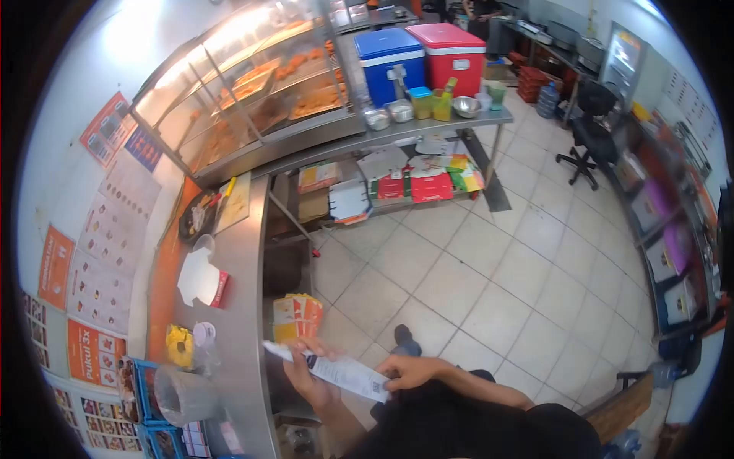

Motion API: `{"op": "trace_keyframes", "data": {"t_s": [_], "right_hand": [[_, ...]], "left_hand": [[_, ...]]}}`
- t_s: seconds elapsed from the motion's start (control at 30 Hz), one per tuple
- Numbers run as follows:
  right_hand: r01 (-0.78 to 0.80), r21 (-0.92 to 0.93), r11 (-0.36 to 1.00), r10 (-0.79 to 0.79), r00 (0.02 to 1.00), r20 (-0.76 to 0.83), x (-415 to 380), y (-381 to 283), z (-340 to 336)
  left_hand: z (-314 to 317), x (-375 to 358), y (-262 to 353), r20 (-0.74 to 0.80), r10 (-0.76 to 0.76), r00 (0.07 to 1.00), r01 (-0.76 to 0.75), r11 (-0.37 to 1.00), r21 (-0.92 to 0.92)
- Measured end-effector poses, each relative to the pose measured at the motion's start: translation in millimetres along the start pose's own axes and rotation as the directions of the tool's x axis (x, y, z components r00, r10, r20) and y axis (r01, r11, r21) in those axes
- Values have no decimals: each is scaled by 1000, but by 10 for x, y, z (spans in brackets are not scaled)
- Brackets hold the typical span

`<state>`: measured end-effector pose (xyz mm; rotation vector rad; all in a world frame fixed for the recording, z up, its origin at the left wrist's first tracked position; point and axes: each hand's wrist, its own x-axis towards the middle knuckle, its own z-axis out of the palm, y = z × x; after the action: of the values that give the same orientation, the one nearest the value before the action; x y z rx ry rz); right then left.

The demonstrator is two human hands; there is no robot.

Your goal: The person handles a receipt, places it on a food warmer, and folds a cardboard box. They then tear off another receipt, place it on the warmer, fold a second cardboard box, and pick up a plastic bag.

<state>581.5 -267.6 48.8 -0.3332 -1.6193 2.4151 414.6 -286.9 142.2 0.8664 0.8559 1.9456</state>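
A long white printed receipt [348,375] with a square code near one end stretches between my two hands, beside the steel counter. My left hand [313,382] is closed around its far end, fingers over the paper. The other end, near the code, is pinched by my right hand [410,372]. Just beyond my left hand, orange-and-yellow printed packets [297,315] lie on a shelf below the counter top. On the steel counter [243,306] sits an opened white-and-red paper box [200,279].
A lit glass cabinet of fried food [260,84] stands ahead left. Beside it, a blue cooler [390,69] and a red cooler [456,65] rest on a steel table. An office chair [589,141] is at right. A person [482,11] stands at the back.
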Motion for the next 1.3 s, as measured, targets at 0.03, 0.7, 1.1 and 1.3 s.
{"op": "trace_keyframes", "data": {"t_s": [0.03, 0.7, 1.1, 1.3], "right_hand": [[-16, 5, 1000, 16, 1000, 19, 142, -80, -86], [100, -79, 992, -124, 898, -422, 2180, -1312, -3137], [292, -632, 718, -577, 757, -306, 3212, -2722, -5148], [373, -216, 903, -407, 902, -142, 3708, -3104, -5425]], "left_hand": [[-85, 216, -9, -25, 4, 1000, -4, 1000, 5], [443, 4054, -1512, 365, 78, 928, -46, 994, -94], [823, 6193, -1871, 94, 103, 990, -84, 977, -195], [731, 6997, -2100, 279, -57, 959, 162, 914, -373]]}}
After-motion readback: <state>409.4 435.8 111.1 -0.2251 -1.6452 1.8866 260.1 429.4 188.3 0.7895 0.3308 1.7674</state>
